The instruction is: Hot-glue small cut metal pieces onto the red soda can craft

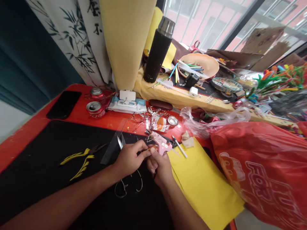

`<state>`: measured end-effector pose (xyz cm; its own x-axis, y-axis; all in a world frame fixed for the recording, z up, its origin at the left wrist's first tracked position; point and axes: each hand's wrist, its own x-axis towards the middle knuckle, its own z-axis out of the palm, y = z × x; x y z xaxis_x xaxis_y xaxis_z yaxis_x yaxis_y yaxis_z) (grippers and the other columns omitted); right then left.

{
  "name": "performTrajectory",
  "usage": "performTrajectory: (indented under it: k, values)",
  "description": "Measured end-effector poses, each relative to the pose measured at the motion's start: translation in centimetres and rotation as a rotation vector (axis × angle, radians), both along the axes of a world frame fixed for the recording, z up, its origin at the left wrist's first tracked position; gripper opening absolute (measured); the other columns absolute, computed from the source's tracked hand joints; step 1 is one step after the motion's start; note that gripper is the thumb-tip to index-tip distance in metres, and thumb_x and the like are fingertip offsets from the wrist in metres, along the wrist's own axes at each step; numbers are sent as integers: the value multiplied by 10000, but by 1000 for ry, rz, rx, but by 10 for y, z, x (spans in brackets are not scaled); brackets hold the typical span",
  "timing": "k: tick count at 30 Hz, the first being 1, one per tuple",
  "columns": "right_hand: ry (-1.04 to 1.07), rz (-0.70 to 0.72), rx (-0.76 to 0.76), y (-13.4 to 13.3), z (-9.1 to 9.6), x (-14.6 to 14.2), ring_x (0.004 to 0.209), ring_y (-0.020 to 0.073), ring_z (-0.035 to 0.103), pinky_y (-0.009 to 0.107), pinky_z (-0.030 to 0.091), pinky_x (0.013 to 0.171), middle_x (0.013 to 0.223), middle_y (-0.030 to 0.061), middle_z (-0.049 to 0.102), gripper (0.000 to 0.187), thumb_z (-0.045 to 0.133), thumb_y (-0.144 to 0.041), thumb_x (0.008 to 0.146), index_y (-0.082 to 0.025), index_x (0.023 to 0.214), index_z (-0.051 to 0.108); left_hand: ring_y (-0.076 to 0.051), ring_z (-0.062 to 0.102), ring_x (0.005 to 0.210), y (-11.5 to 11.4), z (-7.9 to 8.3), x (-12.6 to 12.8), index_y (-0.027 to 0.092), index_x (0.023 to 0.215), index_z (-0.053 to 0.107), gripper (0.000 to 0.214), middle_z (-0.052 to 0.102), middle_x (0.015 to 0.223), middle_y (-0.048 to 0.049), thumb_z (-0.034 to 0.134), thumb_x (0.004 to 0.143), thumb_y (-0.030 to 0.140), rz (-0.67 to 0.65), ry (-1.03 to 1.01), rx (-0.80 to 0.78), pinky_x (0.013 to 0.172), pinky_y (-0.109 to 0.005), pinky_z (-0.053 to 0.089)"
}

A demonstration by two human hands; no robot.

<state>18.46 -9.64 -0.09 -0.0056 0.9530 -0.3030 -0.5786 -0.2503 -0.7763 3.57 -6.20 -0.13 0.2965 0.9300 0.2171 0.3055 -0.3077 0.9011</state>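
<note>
Left hand [129, 159] and right hand [160, 167] held together, both clamped on 1 pink hot glue gun [161, 143] above 1 black mat [48, 153]. On the mat: 1 pair of scissors [119, 142], 2 yellow paper leaf shapes [75, 156]. Also 2 red cola cans [96, 110] on the red table [115, 119], near 1 window [192, 22].

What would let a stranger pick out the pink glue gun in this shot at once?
On the red table, where the black mat meets the yellow paper, the right hand grips a small pink glue gun. It is the only pink tool there; steel scissors lie under the left hand.
</note>
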Motion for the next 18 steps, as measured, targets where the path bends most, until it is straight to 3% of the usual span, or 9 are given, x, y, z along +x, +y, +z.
performTrajectory:
  k: [4, 18]
  values:
    - [18, -4, 3, 0, 1, -1, 310, 43, 327, 167, 260, 339, 409, -137, 374, 577, 984, -558, 827, -213, 675, 547, -131, 721, 634, 0, 0, 1, 228, 853, 656, 175, 770, 740, 42, 693, 1017, 277, -7, -17, -19, 628, -203, 510]
    - [12, 4, -1, 0, 4, -1, 313, 41, 310, 163, 253, 337, 415, -149, 378, 524, 990, -574, 812, -195, 780, 629, -128, 716, 629, 0, 0, 1, 226, 857, 665, 165, 763, 732, 43, 697, 1009, 280, -1, -19, -19, 626, -202, 508]
